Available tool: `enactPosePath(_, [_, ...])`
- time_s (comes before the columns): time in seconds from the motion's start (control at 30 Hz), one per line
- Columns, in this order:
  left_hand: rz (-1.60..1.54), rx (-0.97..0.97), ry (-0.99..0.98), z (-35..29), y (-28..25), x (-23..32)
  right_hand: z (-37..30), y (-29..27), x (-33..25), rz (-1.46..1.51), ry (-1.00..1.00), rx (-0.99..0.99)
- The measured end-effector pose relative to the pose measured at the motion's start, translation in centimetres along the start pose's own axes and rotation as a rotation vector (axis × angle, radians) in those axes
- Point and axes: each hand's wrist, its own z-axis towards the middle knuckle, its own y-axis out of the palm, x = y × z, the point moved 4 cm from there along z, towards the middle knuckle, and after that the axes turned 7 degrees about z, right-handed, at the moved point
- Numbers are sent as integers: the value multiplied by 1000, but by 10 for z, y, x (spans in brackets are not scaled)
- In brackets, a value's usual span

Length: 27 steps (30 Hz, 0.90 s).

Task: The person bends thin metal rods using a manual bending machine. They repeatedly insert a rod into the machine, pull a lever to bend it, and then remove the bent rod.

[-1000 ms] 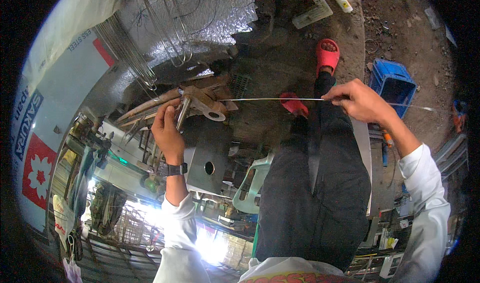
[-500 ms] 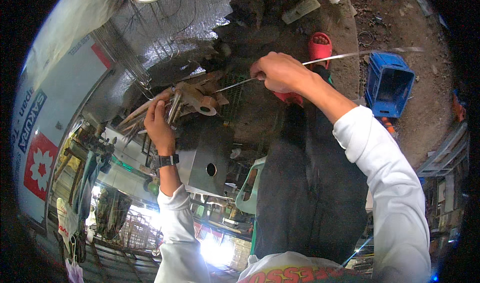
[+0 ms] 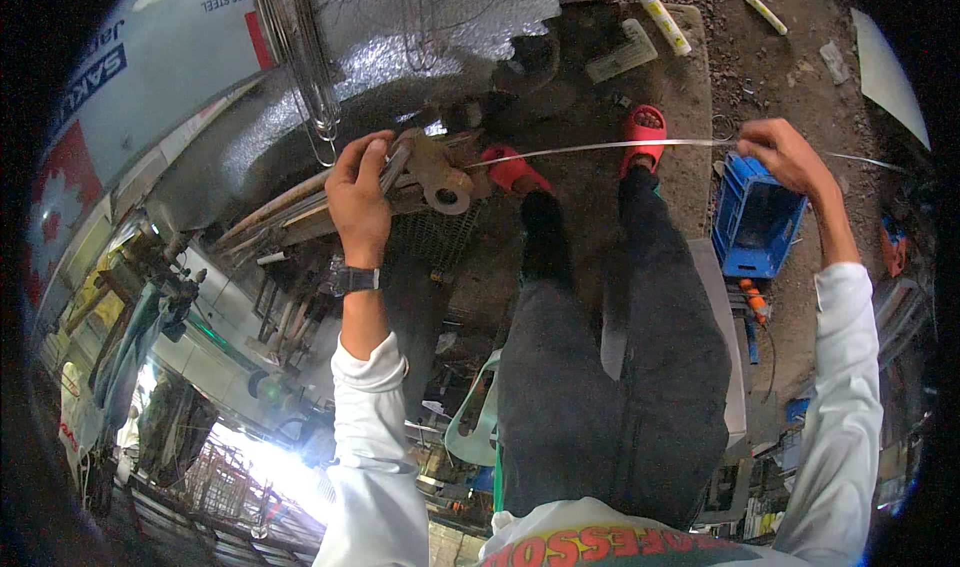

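Farther out now, the thin silvery metal strip (image 3: 600,147) is pinched by the right hand (image 3: 788,157), a longer span stretched from the brown ring-ended metal fixture (image 3: 434,166); the left hand's (image 3: 362,199) hold cannot be told.

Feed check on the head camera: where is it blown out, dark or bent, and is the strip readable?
Head view: the lower-left bright patch is blown out; glare flecks the silver surface; the dark trousers lose detail; fisheye bends edges near the black rim; the metal strip reads as a thin bright line to the right hand; the left hand's hold is unclear.
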Motion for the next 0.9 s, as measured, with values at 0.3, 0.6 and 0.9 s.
enactPosePath(0.3, [-145,153,267,-2,-31,-13,105,178,-159,-57,-291,-42])
enactPosePath(0.6, [304,656,-170,-70,-119,-232,82,152,-174,-222,-127,28])
enactPosePath(0.9, [404,516,-230,-37,-82,-272,50,118,-58,-390,-79,260])
